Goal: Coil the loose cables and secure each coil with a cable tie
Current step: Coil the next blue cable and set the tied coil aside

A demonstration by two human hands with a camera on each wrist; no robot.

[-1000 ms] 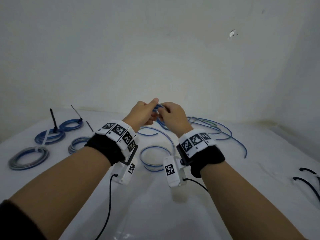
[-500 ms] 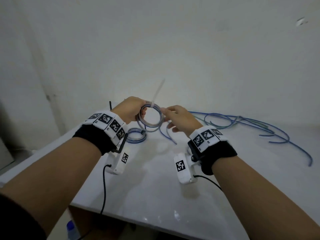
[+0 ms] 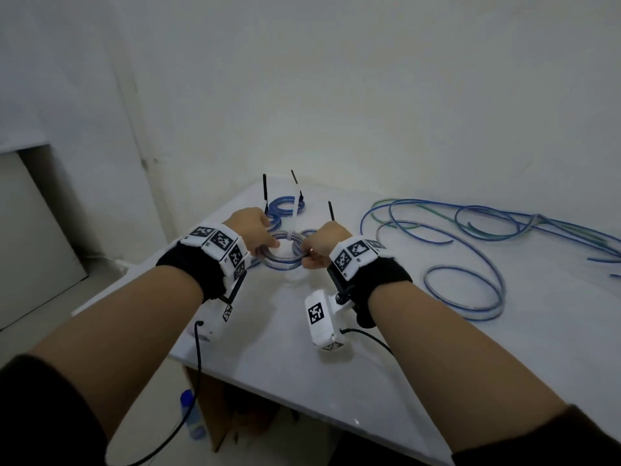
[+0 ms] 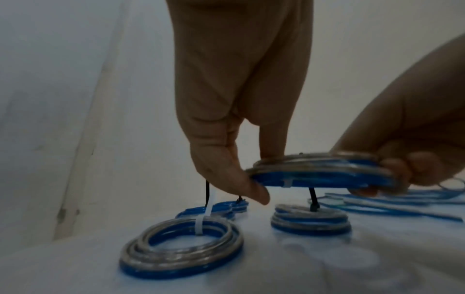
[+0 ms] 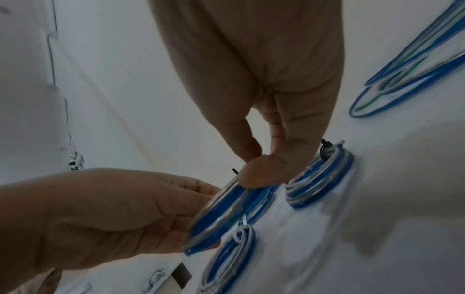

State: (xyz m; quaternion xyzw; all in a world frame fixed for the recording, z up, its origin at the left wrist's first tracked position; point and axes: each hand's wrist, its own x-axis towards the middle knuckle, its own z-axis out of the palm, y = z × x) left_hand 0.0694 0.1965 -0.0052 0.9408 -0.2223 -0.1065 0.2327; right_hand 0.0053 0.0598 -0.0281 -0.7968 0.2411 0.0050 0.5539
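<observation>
A coil of blue and grey cable [image 3: 284, 253] bound by a white cable tie [image 3: 295, 210] hangs just above the white table [image 3: 437, 364]. My left hand [image 3: 260, 237] pinches its left rim between thumb and finger, seen close in the left wrist view [image 4: 264, 175]. My right hand [image 3: 316, 252] grips the opposite rim [image 5: 254, 167]. The held coil [image 4: 322, 173] lies nearly flat over the tied coils on the table. The tie's tail stands up between my hands.
Several tied coils lie at the table's far left corner: one with a white tie [image 4: 181, 248], one with a black tie [image 4: 310, 220], blue ones behind [image 3: 285, 206]. Loose blue cables [image 3: 470, 237] sprawl to the right. The table's left edge [image 3: 141, 264] is near.
The view swung left. Both hands carried the tied coil left and down, over the finished coils. The right hand, loose beside the coil before, now grips its rim.
</observation>
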